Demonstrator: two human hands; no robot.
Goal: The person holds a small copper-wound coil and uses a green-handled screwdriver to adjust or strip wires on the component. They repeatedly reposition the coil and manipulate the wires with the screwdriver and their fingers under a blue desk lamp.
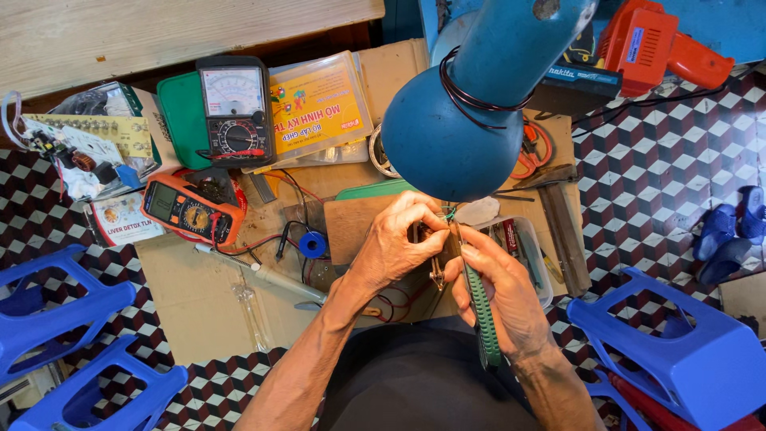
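Note:
My left hand (pixel 395 247) pinches a small part with thin wires close under the blue lamp shade (pixel 451 132). My right hand (pixel 499 291) grips a green-handled tool (pixel 481 307) whose tip meets the small part at my left fingertips. The part itself is mostly hidden by my fingers. Both hands hover over a brown wooden board (pixel 351 219) on the cardboard-covered work surface.
An orange multimeter (pixel 190 209), a black analog meter (pixel 234 108), a yellow plastic box (pixel 315 104), a soldering iron (pixel 267 275), a blue solder spool (pixel 313 243), a circuit board (pixel 72 148), an orange drill (pixel 654 40), a clear parts tray (pixel 523 251) and blue plastic stools (pixel 678 351) surround me.

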